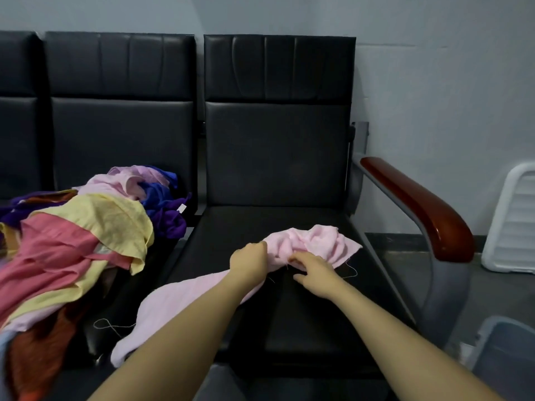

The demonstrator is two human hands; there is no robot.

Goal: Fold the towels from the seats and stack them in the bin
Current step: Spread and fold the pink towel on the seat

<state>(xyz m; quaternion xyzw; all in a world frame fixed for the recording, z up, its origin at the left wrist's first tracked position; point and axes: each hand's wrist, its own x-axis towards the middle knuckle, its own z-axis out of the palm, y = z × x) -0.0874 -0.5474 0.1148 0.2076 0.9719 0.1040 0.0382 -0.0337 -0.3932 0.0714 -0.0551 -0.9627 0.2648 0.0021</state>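
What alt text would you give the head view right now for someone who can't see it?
Both hands, left hand and right hand, grip a crumpled pale pink towel on a black padded seat. A pile of unfolded coloured towels covers the neighbouring seat on the left; a grey plastic bin sits at lower right.

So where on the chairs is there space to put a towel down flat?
The right-hand seat has bare cushion in front of the light pink towel, toward the wooden armrest, and behind it by the backrest. The left-hand seat is crowded, buried under the towel pile. Both hands grip the pink towel.
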